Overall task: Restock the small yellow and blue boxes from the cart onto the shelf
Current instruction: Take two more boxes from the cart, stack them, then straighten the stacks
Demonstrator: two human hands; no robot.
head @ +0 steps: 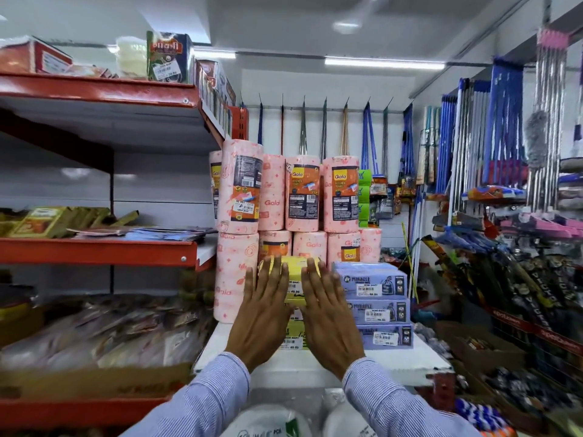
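Observation:
A stack of small yellow boxes (296, 280) stands on the white shelf (422, 357), straight ahead. My left hand (263, 305) lies flat against the stack's left front, fingers spread and pointing up. Flat against its right front lies my right hand (328, 313), in the same pose. Neither hand grips a box; they press on the fronts. Right beside the yellow stack is a stack of three blue boxes (377, 304) with price labels. The cart is not in view.
Pink kitchen towel rolls (303, 197) are stacked two high behind and left of the boxes. Red-edged shelves (94, 250) with packets run along the left. Mops and brooms (467, 137) hang at the right. White bottles (262, 421) sit below my wrists.

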